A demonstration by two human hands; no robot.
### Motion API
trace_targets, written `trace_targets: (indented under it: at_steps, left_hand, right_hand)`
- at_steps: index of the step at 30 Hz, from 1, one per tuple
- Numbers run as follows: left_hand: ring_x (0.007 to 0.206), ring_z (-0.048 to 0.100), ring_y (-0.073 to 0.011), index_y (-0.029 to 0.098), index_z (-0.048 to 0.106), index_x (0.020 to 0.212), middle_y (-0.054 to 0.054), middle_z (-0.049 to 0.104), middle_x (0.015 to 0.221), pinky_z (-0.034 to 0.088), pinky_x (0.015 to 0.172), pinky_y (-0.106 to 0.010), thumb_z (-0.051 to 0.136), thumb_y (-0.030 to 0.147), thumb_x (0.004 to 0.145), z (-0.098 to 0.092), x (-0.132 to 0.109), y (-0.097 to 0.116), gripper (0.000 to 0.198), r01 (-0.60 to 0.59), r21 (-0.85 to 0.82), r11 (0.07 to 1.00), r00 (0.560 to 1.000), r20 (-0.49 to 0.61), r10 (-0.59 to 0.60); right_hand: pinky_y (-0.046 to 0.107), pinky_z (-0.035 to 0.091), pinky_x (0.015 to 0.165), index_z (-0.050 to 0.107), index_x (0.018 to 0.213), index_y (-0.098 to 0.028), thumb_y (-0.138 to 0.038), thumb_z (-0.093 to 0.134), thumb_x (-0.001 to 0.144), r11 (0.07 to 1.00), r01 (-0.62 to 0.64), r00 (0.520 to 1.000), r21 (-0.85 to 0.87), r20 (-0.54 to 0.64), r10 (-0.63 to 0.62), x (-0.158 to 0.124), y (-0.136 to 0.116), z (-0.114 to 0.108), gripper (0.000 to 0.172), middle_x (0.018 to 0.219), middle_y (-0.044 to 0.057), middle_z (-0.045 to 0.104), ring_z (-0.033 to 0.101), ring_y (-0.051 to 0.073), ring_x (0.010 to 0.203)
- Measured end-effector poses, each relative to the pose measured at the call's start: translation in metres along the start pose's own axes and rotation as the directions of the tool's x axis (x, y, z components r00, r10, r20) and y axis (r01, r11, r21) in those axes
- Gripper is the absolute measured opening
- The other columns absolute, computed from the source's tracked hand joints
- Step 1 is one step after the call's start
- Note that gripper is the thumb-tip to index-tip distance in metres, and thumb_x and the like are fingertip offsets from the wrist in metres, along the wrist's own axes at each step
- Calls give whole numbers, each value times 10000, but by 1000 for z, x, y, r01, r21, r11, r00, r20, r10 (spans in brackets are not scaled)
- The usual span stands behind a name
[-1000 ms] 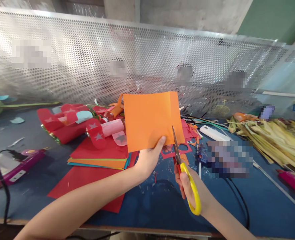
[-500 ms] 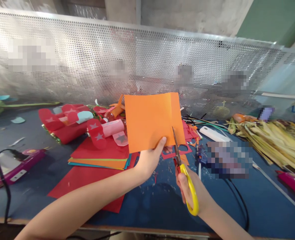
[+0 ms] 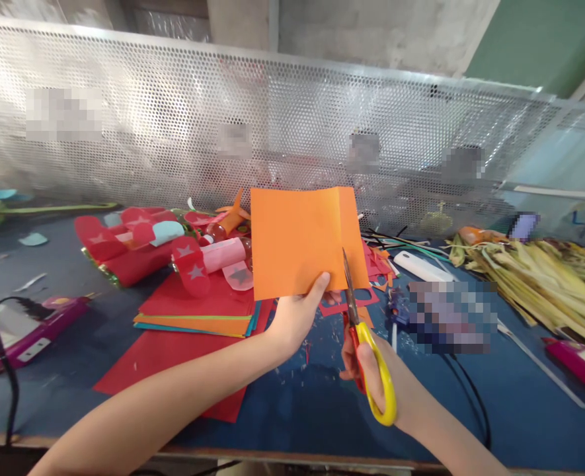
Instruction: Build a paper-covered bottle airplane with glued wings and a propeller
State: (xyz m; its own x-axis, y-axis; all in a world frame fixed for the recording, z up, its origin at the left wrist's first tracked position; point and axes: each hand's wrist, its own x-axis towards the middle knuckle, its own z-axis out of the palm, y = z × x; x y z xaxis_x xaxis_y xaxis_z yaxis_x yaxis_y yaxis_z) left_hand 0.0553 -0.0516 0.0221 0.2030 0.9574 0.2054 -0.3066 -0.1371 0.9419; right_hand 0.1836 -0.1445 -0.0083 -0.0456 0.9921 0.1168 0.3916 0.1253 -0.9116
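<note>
An orange sheet of paper [image 3: 297, 241] is held up over the table, with a crease running down near its right side. My left hand [image 3: 299, 317] pinches its lower edge, thumb in front and fingers behind. In my right hand [image 3: 379, 377] are scissors [image 3: 383, 390] with one yellow and one red handle. Their dark blades lie at the sheet's lower edge, close to the crease, pointing upward. One blade shows in front of the paper; where the other lies is hidden.
Left of the hands lie stacked coloured sheets [image 3: 197, 297] and red paper crafts with stars [image 3: 138, 258]. Purple power strips [image 3: 34, 330] sit at both sides. To the right are a blue glue gun [image 3: 398, 307], a white stick-like tool [image 3: 424, 266] and dried husks [image 3: 530, 277]. A perforated metal panel [image 3: 302, 119] stands behind.
The fingers of my right hand have spread the scissor handles a little, so more of the red handle shows. The orange sheet has tilted slightly; my left hand keeps its grip.
</note>
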Motion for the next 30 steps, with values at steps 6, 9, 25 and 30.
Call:
trace_targets:
  at_steps: [6,9,25,30]
  left_hand:
    - [599,607,-146,187,600,622,-12,628,606,514,664,-273,589,369,816,2,-7,6,267,0,31,1000,997,72,-3]
    - [600,608,-140,187,607,625,-12,623,605,516,663,-264,565,352,835,3,-9,10,271,-28,54,998,995,99,22]
    - [592,612,-147,170,612,638,-26,637,604,537,649,-278,599,384,813,5,-11,11,277,-1,-6,1000,995,98,1]
    - [582,610,-138,174,610,631,-16,631,596,539,648,-274,609,386,802,6,-11,9,272,10,-22,1000,996,88,-8]
  right_hand:
    - [371,528,692,474,1032,-194,-649,222,919,991,44,999,-126,13,-42,6,-3,-14,532,780,58,586,595,224,730]
    - [373,525,684,488,1019,-190,-647,211,922,987,67,998,-143,9,-67,8,-5,-17,543,797,70,596,595,225,726]
    - [298,462,366,490,1081,-187,-703,229,872,996,7,997,-90,-78,-14,12,-6,-7,614,571,-36,419,499,163,370]
    - [252,391,296,490,1027,-206,-709,227,871,995,24,996,-99,-84,-32,14,-9,-3,589,532,-65,382,461,136,294]
